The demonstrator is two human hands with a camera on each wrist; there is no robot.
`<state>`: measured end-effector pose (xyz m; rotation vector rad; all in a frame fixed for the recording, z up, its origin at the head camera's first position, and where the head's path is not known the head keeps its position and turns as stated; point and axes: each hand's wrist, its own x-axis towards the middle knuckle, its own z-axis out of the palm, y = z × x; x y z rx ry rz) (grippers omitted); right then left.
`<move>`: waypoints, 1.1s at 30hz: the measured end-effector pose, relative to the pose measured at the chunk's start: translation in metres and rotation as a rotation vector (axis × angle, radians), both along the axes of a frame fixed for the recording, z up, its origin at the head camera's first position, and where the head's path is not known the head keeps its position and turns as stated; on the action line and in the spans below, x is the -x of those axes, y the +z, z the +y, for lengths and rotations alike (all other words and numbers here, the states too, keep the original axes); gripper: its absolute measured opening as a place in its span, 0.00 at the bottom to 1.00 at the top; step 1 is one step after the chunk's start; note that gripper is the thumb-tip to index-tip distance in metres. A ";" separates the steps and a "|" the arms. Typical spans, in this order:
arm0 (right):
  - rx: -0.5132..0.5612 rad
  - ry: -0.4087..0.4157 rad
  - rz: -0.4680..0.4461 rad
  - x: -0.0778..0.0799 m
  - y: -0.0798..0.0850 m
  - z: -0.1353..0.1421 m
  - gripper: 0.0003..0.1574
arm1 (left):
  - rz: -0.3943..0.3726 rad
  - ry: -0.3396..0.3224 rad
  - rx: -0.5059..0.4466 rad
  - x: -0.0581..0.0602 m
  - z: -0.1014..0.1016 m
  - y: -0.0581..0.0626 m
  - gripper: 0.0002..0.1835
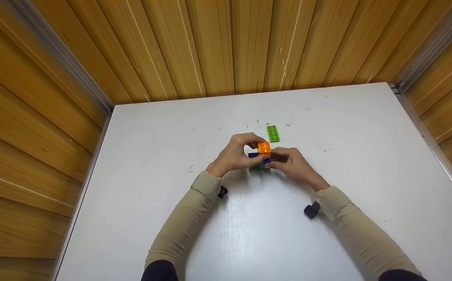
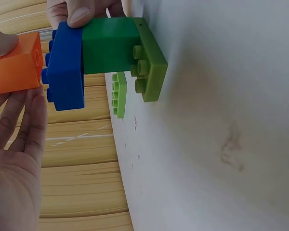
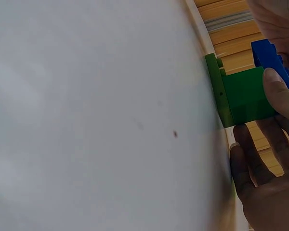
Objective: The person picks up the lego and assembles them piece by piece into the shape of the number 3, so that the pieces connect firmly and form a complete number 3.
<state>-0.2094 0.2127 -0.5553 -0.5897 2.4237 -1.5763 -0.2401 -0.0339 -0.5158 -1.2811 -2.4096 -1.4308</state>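
Observation:
My left hand pinches an orange toy building brick between thumb and fingers. In the left wrist view the orange brick sits right beside the studs of a blue brick, a narrow gap apart at most. That blue brick tops a small stack: below it comes a green brick, then a flat olive-green brick at the table. Gripping the stack is my right hand; its thumb presses the upper part of the green brick in the right wrist view.
A loose lime-green flat brick lies studs up on the white table, just beyond the hands. Wood-panelled walls stand at the back and both sides. Dark wrist-camera parts stick out near the cuffs.

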 end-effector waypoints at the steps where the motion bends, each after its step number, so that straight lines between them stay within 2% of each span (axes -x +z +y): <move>1: 0.002 0.001 0.001 0.000 0.000 0.000 0.24 | -0.002 -0.001 -0.001 0.000 0.000 0.000 0.16; 11: 0.040 0.015 -0.004 0.001 -0.002 0.001 0.24 | -0.005 -0.011 0.014 0.000 0.000 -0.003 0.17; 26: 0.005 0.020 0.020 0.000 -0.002 0.000 0.24 | -0.014 -0.020 0.005 -0.001 -0.001 -0.006 0.17; 33: 0.007 0.005 -0.007 0.000 0.001 0.000 0.24 | -0.027 -0.022 0.021 -0.001 0.001 -0.003 0.18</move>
